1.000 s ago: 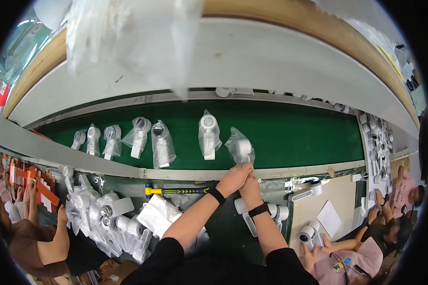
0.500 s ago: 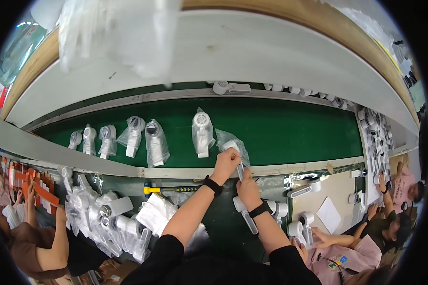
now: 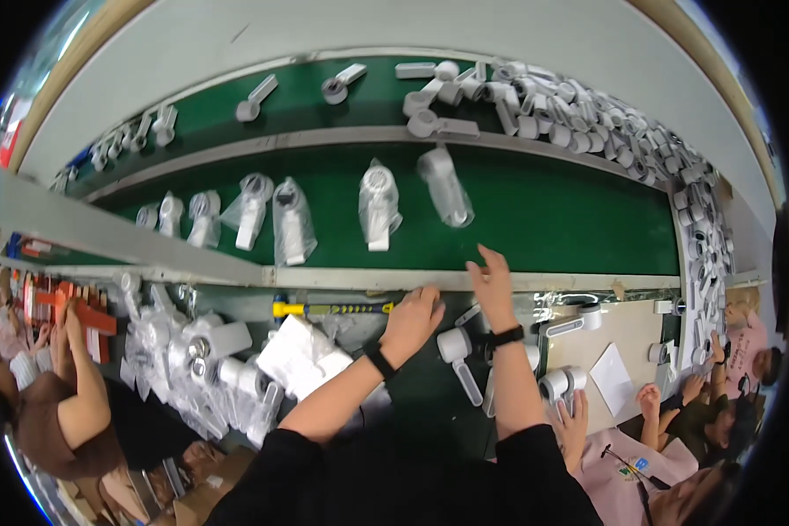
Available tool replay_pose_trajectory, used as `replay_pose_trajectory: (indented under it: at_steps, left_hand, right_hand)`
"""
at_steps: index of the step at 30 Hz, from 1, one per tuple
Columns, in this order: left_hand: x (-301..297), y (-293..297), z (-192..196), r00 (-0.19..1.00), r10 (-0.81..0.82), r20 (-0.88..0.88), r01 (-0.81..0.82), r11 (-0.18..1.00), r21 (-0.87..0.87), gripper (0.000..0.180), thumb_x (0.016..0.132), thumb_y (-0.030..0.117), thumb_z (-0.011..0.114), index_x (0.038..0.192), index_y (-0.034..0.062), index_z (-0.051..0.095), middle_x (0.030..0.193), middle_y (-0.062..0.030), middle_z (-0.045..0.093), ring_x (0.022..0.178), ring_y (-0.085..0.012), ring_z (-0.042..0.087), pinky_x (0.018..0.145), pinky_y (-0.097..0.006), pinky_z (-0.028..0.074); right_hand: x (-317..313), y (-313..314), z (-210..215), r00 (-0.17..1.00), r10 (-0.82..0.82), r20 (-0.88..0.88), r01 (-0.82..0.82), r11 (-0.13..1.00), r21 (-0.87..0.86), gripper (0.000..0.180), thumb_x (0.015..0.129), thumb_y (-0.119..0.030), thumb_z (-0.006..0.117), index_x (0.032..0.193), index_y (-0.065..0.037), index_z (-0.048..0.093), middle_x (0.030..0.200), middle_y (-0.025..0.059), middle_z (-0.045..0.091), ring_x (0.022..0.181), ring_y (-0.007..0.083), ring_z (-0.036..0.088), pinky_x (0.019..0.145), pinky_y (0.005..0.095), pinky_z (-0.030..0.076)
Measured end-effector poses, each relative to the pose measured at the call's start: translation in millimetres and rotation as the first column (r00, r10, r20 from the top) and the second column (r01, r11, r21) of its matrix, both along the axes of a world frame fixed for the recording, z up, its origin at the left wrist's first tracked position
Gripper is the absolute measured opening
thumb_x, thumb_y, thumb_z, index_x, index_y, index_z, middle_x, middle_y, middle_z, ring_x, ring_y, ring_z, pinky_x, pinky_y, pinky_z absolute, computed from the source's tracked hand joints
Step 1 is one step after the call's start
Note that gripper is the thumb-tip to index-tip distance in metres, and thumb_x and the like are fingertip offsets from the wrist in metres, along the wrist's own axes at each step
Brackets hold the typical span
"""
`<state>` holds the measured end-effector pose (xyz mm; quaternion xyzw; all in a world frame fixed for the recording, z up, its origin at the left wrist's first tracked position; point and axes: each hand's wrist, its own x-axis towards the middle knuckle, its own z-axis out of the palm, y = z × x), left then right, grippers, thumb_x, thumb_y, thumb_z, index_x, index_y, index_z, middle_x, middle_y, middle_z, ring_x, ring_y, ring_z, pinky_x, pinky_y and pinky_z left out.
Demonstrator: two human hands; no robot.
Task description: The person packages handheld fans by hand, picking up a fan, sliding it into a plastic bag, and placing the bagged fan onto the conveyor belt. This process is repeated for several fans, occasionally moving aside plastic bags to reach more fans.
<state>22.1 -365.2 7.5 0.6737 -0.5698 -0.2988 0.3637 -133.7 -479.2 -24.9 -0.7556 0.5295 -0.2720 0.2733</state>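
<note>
My left hand [image 3: 412, 316] sits loosely curled at the near rail [image 3: 587, 281] of the green belt [image 3: 552, 210], fingers bent, and as far as I can see there is nothing in it. My right hand [image 3: 494, 285] is beside it, fingers spread and released, tips reaching over the rail onto the belt edge, also empty. Each wrist wears a dark band. The closest bagged device [image 3: 444, 186] lies on the belt ahead of my right hand, well apart from it, tilted, a white handheld unit in clear plastic. Left of it lies a second bagged unit [image 3: 379, 203], then more in a row [image 3: 245, 215] running off to the left. Just below my hands, on the dark worktop, an unbagged white unit [image 3: 459, 355] lies between my forearms, and another [image 3: 559, 383] lies to the right near a sheet of white paper [image 3: 615, 379]. A yellow-handled tool [image 3: 324, 309] lies along the rail just left of my left hand. A heap of bagged units [image 3: 197, 359] fills the bench to the left. On the far belt, loose white units [image 3: 579, 110] are piled toward the right. A person's arm [image 3: 83, 394] is at work on the left, and another person's hand [image 3: 649, 401] on the right.
</note>
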Motion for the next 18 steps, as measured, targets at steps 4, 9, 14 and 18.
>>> replay_pose_trajectory:
  at_steps: [4,9,14,18]
  left_hand:
    - [16.9,123.5,35.1,0.941,-0.273,0.198,0.176,0.899,0.402,0.055,0.074,0.058,0.065,0.079,0.0036,0.056,0.064,-0.0137,0.058,0.060,-0.0322,0.061,0.052,-0.041,0.048]
    - [7.6,246.7,23.0,0.823,-0.464,0.327,0.275,0.830,0.485,0.061,0.067,0.052,0.071,0.100,0.0034,0.055,0.093,-0.0103,0.057,0.085,-0.0234,0.059,0.063,-0.034,0.049]
    - [0.5,280.5,2.8,0.910,-0.079,0.406,-0.013,0.976,0.219,0.033,0.079,0.020,0.063,0.107,0.0049,0.053,0.094,-0.0089,0.054,0.087,-0.0245,0.057,0.066,-0.035,0.047]
    - [-11.9,283.0,12.7,0.930,0.209,0.301,-0.249,0.963,0.101,0.013,0.082,0.009,0.061,0.094,0.0056,0.062,0.087,-0.0089,0.058,0.080,-0.0282,0.059,0.066,-0.037,0.049]
  right_hand:
    - [-35.1,77.4,82.6,0.718,0.322,-0.616,0.070,0.848,0.525,0.046,0.076,-0.038,0.072,0.096,0.001,0.058,0.091,0.0195,0.064,0.080,0.0362,0.062,0.068,0.0422,0.051]
    - [-55.9,157.4,60.3,0.707,0.287,-0.646,-0.187,0.957,0.220,0.051,0.069,-0.029,0.077,0.104,-0.001,0.053,0.084,0.0159,0.062,0.080,0.0335,0.063,0.066,0.0416,0.051]
    - [-53.7,168.9,46.9,0.861,0.349,-0.371,-0.173,0.885,0.432,0.044,0.076,-0.019,0.070,0.107,0.003,0.048,0.086,0.0212,0.063,0.080,0.0388,0.062,0.068,0.0460,0.050]
    - [-59.7,194.7,49.0,0.958,0.283,0.046,-0.261,0.792,0.552,0.047,0.078,-0.017,0.071,0.115,0.003,0.049,0.089,0.0179,0.064,0.077,0.0287,0.065,0.069,0.0379,0.050]
